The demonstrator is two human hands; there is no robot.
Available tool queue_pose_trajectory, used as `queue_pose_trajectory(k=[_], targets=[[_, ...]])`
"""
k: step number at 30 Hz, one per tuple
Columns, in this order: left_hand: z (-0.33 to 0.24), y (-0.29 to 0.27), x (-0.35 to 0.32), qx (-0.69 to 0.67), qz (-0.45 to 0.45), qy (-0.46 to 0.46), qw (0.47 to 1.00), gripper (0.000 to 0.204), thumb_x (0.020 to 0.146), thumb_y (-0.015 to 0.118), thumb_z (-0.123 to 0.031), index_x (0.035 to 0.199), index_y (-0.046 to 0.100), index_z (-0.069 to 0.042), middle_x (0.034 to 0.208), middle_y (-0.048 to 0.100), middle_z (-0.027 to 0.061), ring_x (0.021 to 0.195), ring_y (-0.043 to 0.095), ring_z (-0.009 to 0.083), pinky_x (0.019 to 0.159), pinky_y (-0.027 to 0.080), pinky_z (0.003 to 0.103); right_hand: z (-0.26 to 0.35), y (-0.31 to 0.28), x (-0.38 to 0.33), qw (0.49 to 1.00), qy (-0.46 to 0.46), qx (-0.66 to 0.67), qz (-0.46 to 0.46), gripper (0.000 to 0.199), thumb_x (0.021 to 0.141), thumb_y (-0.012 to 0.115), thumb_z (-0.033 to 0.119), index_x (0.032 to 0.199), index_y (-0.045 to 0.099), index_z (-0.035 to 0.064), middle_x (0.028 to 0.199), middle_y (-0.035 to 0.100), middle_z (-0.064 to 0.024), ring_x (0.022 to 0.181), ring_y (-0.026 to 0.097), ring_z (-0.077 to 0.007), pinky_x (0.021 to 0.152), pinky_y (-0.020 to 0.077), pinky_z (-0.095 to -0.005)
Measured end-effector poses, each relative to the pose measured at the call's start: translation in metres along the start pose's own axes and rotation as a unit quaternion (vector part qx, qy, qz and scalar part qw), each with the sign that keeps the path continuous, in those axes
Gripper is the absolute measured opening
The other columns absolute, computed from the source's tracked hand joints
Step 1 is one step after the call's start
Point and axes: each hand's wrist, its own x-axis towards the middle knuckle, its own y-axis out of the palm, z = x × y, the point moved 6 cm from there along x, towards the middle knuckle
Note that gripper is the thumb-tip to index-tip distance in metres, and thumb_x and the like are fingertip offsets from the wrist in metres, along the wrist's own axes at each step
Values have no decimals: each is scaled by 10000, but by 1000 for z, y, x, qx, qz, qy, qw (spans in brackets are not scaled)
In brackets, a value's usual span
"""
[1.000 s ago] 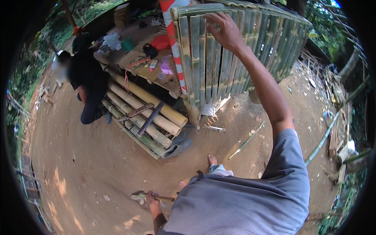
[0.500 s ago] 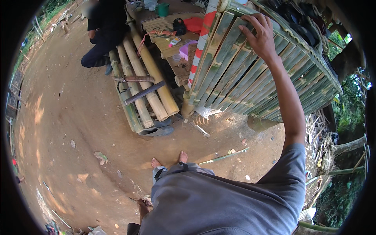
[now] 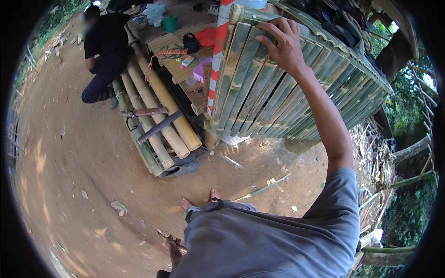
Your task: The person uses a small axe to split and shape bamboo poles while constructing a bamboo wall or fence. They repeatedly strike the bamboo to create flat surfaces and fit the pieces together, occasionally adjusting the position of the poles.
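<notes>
On the upper end of a slatted bamboo panel, my right hand rests with thumb and fingers spread. The panel is made of green split-bamboo strips side by side, with narrow gaps between them. A round bamboo rail runs along its top edge beside my fingers. Low at my left side, my left hand is closed around a slim brown piece. Its ends show at either side of the fist, but I cannot make out its kind.
A bench of bamboo poles has boots under its near end. Behind it a person in dark clothes crouches. A low bamboo platform holds a purple container. A green bamboo strip lies on the dirt.
The view has shifted, so the panel and bench appear farther left. My right hand stays on the panel's upper end. My left hand shows more fully, its slim piece now visible.
</notes>
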Motion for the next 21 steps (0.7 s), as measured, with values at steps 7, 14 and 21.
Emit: queue_pose_trajectory(k=[7, 14, 21], targets=[[-52, 14, 33, 59, -65, -38, 995, 436, 952, 593, -317, 1257, 489, -23, 944, 487, 116, 678, 556, 227, 633, 543, 405, 2, 4, 2, 999, -17, -41, 2, 315, 901, 697, 355, 1170, 649, 199, 1033, 559, -34, 1008, 499, -273, 881, 380, -430], [-47, 33, 28, 157, -13, 14, 987, 441, 966, 570, -352, 1290, 470, -70, 965, 480, 114, 753, 566, 224, 688, 554, 402, -4, -6, 0, 998, -31, -58, 6, 305, 897, 707, 353, 1087, 630, 126, 978, 545, -52, 958, 502, -272, 854, 398, -403], [-53, 34, 6, 189, 92, 76, 975, 463, 979, 574, -464, 1243, 437, -111, 952, 476, 76, 836, 564, 203, 737, 513, 343, -4, -12, 0, 999, -25, 5, 21, 239, 853, 701, 238, 1052, 628, 126, 1026, 544, -100, 1020, 502, -334, 900, 416, -454]])
